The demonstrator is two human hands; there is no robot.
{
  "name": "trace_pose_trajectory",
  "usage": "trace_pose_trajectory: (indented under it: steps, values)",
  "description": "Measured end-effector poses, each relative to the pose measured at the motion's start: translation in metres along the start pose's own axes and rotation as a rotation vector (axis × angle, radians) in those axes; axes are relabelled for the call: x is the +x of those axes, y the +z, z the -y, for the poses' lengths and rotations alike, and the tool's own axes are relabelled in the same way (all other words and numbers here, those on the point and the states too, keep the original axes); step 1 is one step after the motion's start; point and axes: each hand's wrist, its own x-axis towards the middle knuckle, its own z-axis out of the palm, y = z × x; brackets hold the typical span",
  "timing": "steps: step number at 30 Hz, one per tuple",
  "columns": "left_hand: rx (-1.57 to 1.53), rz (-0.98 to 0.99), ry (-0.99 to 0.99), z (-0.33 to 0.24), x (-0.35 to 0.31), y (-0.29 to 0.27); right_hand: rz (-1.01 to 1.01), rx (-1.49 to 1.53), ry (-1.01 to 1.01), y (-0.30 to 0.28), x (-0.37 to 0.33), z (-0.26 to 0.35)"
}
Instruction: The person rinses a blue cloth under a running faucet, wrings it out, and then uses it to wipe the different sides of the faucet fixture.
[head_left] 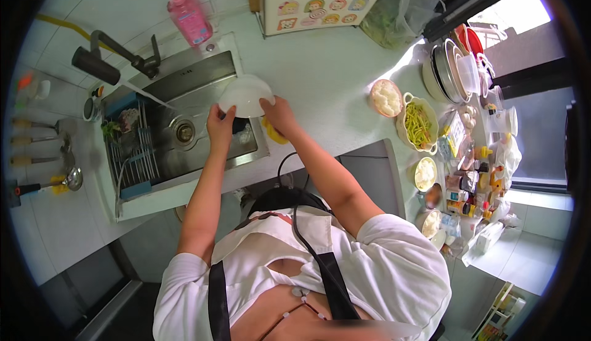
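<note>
A white bowl (246,93), tilted, is held between my two hands above the right side of the steel sink (246,161). My left hand (220,125) grips its near left edge, thumb along the side. On the right edge, my right hand (279,115) is closed with the thumb on the bowl; its other fingers are partly hidden. Something yellow (274,133), perhaps a cloth, lies by the sink rim below my right hand. Water runs from the dark faucet (98,65) into the sink, left of the bowl.
A blue-edged drying rack (136,150) with greens sits in the sink's left part. Behind stand a pink pump bottle (189,19) and a white utensil holder (317,9). Rightward are a dish of green vegetables (418,124), bowls of white food (386,97), stacked basins (446,70) and condiment bottles.
</note>
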Motion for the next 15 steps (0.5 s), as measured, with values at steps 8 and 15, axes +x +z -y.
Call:
trace_pose_trajectory:
  steps: [8, 15]
  values:
    - [-0.446, 0.055, -0.360, 0.002, -0.007, 0.056, -0.007, 1.008, 0.398, -0.098, -0.003, -0.052]
    - [-0.620, 0.023, -0.551, 0.018, -0.027, 0.082, -0.165, 1.162, 0.489, -0.140, -0.016, -0.077]
